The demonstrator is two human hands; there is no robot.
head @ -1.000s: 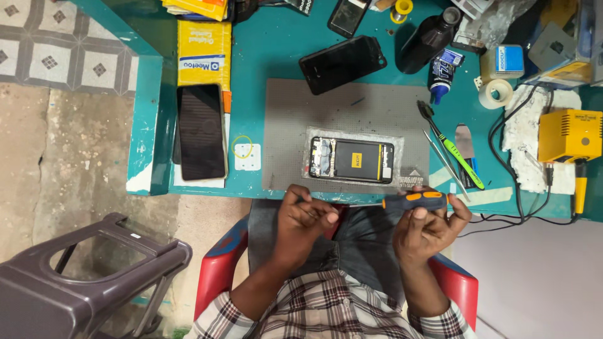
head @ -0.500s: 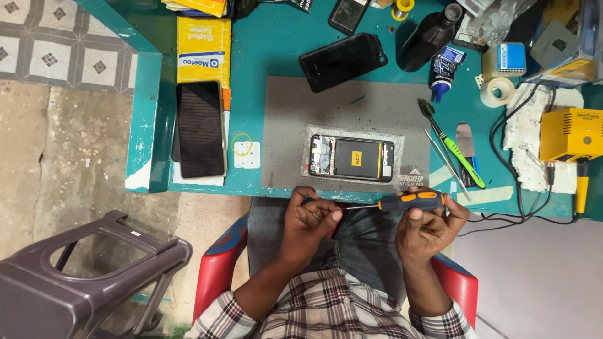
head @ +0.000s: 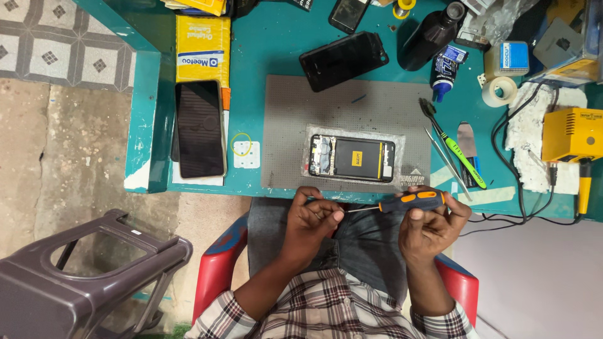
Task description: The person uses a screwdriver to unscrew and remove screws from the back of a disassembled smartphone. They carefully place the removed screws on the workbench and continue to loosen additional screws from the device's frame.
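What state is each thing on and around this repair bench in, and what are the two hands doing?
Opened phone with black battery: back off, flat on grey mat.
Orange-and-black screwdriver: held level, tip toward left hand.
Right hand: grip closed on screwdriver handle.
Left hand: fingertips pinched at screwdriver tip.
Black phone: screen dark, lying flat.
Green-handled brush: lying loose.
Black bottle: capped.

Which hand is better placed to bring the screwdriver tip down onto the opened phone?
Right, probably. The right hand already grips the orange-and-black screwdriver, just below the opened phone. The left hand only pinches at its tip.
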